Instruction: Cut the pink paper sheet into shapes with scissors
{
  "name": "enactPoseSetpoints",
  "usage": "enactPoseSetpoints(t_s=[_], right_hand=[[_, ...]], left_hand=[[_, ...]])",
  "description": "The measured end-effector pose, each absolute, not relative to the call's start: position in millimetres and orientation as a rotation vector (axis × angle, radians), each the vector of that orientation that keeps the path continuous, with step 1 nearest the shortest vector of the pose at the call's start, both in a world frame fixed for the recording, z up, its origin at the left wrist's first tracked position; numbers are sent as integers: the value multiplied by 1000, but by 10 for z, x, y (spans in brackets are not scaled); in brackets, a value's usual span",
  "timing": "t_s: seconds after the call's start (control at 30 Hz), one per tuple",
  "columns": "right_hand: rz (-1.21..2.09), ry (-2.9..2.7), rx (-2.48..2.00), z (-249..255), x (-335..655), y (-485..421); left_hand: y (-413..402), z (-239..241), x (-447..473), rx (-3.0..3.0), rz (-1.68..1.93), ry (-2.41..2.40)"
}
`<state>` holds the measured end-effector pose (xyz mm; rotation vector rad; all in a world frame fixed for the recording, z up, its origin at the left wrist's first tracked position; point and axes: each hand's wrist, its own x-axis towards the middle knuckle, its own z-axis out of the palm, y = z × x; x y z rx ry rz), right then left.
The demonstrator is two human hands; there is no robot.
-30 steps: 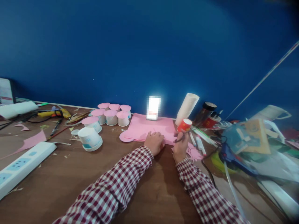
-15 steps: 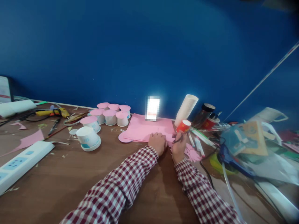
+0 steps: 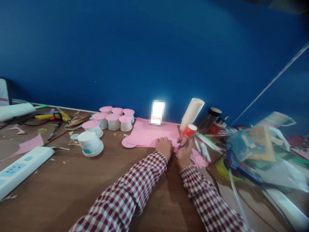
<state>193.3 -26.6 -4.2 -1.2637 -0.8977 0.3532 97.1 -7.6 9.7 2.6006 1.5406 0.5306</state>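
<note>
My left hand lies at the front edge of a stack of pink paper, fingers curled and closed on pink paper between the two hands; its thumb side is hard to make out. Just to the right, my right hand is closed round the dark handles of a pair of scissors, whose blades are mostly hidden. Beside that hand lie pink paper scraps, and a red paper cup is just behind it. A round pink disc pokes out at the stack's left.
Several pink-topped paper cups stand on the left, with a white cup in front. A power strip and yellow glue gun lie farther left. Stacked white cups, a lidded jar and a blue glue gun are on the right.
My left hand has shifted slightly right, closer to the right hand. The right hand with the scissors is nearly unmoved. The whole view has drifted slightly.
</note>
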Motion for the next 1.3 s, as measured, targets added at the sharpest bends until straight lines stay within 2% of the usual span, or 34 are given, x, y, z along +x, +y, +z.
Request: enactPoseSetpoints(t_s=[0.2,0.6,0.93,1.3], right_hand=[[372,-885,-1254,-45,1935,-263],[331,-964,-1240,-68,1941,-260],[347,-956,-1264,-85,1949,-258],[354,-948,-1256,-57,1930,-260]], left_hand=[[-59,25,1009,2589,602,1566],[-69,118,916,2641,478,1476],[-84,76,857,2538,565,1655],[-52,126,848,2478,595,1500]])
